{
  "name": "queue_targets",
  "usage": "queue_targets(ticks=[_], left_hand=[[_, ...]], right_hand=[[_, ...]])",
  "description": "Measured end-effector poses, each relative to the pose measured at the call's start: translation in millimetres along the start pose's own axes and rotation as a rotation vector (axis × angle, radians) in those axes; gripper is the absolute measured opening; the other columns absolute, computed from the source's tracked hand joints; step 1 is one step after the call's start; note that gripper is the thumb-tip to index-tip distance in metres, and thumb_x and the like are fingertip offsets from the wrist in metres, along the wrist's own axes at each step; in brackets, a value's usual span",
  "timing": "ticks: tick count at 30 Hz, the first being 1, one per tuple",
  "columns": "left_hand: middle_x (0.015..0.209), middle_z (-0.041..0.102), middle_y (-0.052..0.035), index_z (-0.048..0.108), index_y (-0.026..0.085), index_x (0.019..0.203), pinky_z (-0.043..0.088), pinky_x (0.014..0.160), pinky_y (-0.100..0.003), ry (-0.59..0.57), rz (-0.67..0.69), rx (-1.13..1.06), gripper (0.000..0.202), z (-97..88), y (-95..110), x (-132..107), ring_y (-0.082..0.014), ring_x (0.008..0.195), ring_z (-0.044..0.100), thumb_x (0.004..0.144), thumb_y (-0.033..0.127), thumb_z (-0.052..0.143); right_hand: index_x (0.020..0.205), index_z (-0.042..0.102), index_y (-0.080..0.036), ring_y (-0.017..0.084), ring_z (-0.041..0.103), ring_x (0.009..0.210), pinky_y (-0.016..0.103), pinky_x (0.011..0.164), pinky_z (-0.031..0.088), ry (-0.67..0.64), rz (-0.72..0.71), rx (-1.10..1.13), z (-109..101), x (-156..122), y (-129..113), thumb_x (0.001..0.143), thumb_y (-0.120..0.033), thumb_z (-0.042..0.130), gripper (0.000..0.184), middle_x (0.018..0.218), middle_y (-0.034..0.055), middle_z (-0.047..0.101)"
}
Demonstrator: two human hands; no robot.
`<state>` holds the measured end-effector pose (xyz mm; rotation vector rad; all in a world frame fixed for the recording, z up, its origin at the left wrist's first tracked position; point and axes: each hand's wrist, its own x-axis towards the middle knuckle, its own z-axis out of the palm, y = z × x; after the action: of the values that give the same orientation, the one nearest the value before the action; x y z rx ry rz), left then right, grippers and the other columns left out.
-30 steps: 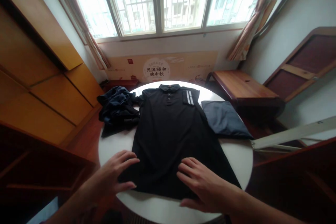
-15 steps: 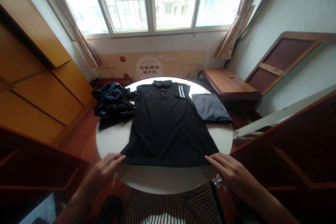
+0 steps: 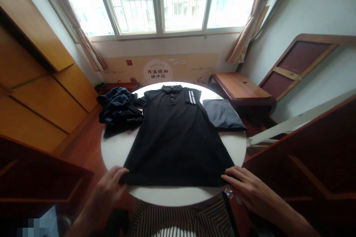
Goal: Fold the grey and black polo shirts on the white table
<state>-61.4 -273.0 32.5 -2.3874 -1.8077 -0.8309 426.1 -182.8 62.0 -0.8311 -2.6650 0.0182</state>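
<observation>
A black polo shirt point(image 3: 175, 137) lies spread out on the round white table point(image 3: 178, 196), its collar toward the window and its hem toward me. One sleeve, with two white stripes, is folded in over the upper right of the shirt. My left hand point(image 3: 111, 181) is closed on the hem's left corner. At the right corner, my right hand point(image 3: 240, 179) pinches the hem between thumb and fingers. The cloth stretches flat between both hands.
A rumpled heap of dark clothes point(image 3: 118, 109) sits on the table's left side. On the right lies a folded grey garment point(image 3: 224, 114). A low wooden table point(image 3: 241, 85) stands behind at the right; orange cabinets point(image 3: 47, 100) line the left wall.
Both hands have drawn the hem toward me and slightly outward. The shirt now lies flatter and longer, with fewer creases, and its hem sits nearer the table's front edge.
</observation>
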Motion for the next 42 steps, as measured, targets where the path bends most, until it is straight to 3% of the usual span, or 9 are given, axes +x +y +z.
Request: queue_targets(ticks=[7,15,20,23,27,32,35,38,42], left_hand=[[0.070,0.058,0.0050,0.050,0.025,0.089,0.050,0.052,-0.019,-0.082,-0.156,-0.082,0.021,-1.3,-12.7,4.5,-0.0121,0.054,0.060,0.078,0.008,0.044],[0.065,0.051,0.0030,0.049,0.024,0.070,0.047,0.053,-0.018,0.047,0.009,-0.053,0.022,-10.3,-15.5,0.9,-0.0111,0.052,0.052,0.086,0.010,0.042],[0.071,0.057,0.0002,0.051,0.024,0.071,0.048,0.055,-0.019,-0.198,-0.021,-0.159,0.018,-21.2,-8.8,0.7,-0.0130,0.058,0.056,0.083,0.012,0.045],[0.078,0.061,-0.0005,0.053,0.024,0.081,0.051,0.063,-0.022,-0.354,-0.106,-0.214,0.009,-33.9,-3.2,18.2,-0.0147,0.067,0.060,0.086,0.017,0.050],[0.089,0.066,-0.0024,0.059,0.023,0.105,0.053,0.075,-0.027,-0.234,-0.152,-0.221,0.016,-35.6,-14.3,92.8,-0.0174,0.080,0.064,0.092,0.029,0.052],[0.100,0.072,-0.0065,0.064,0.018,0.110,0.054,0.083,-0.027,-0.070,-0.215,-0.161,0.028,-1.3,-64.8,264.3,-0.0184,0.090,0.069,0.093,0.026,0.044],[0.111,0.073,-0.0098,0.067,0.015,0.114,0.049,0.095,-0.025,-0.150,-0.444,0.077,0.032,25.8,-101.8,354.5,-0.0207,0.107,0.067,0.087,0.018,0.050],[0.111,0.073,-0.0151,0.072,0.012,0.105,0.050,0.093,-0.027,-0.220,-0.578,0.159,0.030,49.5,-131.9,402.1,-0.0283,0.112,0.066,0.080,0.028,0.066],[0.107,0.074,-0.0191,0.073,0.010,0.095,0.054,0.082,-0.031,-0.312,-0.676,0.196,0.047,73.0,-156.6,417.0,-0.0347,0.104,0.069,0.063,0.042,0.084]], right_hand=[[0.123,0.064,-0.018,0.021,0.066,0.097,0.034,0.083,0.059,0.063,-0.076,-0.068,6.4,-9.1,5.5,0.093,-0.008,0.042,0.038,0.106,0.0108,0.070],[0.110,0.066,-0.019,0.022,0.066,0.090,0.037,0.082,0.055,0.074,-0.139,-0.118,-12.0,-5.2,9.3,0.087,-0.002,0.039,0.039,0.099,0.0088,0.072],[0.084,0.063,-0.023,0.020,0.061,0.072,0.036,0.072,0.051,-0.037,-0.057,-0.050,-12.6,-1.3,-0.8,0.090,-0.006,0.040,0.030,0.080,0.0053,0.067],[0.079,0.061,-0.023,0.019,0.058,0.072,0.035,0.072,0.047,-0.104,-0.027,0.013,-10.3,23.5,-1.7,0.096,-0.016,0.046,0.024,0.076,0.0046,0.062],[0.082,0.061,-0.019,0.018,0.056,0.075,0.033,0.072,0.043,-0.132,-0.130,0.036,-0.7,106.7,-0.1,0.100,-0.020,0.043,0.025,0.081,0.0054,0.062],[0.093,0.062,-0.018,0.019,0.057,0.091,0.032,0.078,0.043,-0.181,-0.369,0.066,50.6,244.4,-10.1,0.099,-0.034,0.051,0.020,0.099,0.0076,0.063],[0.105,0.062,-0.018,0.022,0.056,0.100,0.034,0.079,0.045,-0.155,-0.397,0.049,92.1,295.1,-16.1,0.097,-0.038,0.053,0.023,0.108,0.0104,0.062],[0.109,0.060,-0.017,0.025,0.054,0.103,0.036,0.081,0.046,-0.115,-0.393,0.057,123.8,309.2,-16.3,0.095,-0.037,0.055,0.025,0.112,0.0118,0.061],[0.114,0.057,-0.016,0.025,0.052,0.109,0.039,0.092,0.044,-0.009,-0.365,0.167,143.9,301.5,-11.3,0.095,-0.033,0.052,0.025,0.117,0.0117,0.061]])
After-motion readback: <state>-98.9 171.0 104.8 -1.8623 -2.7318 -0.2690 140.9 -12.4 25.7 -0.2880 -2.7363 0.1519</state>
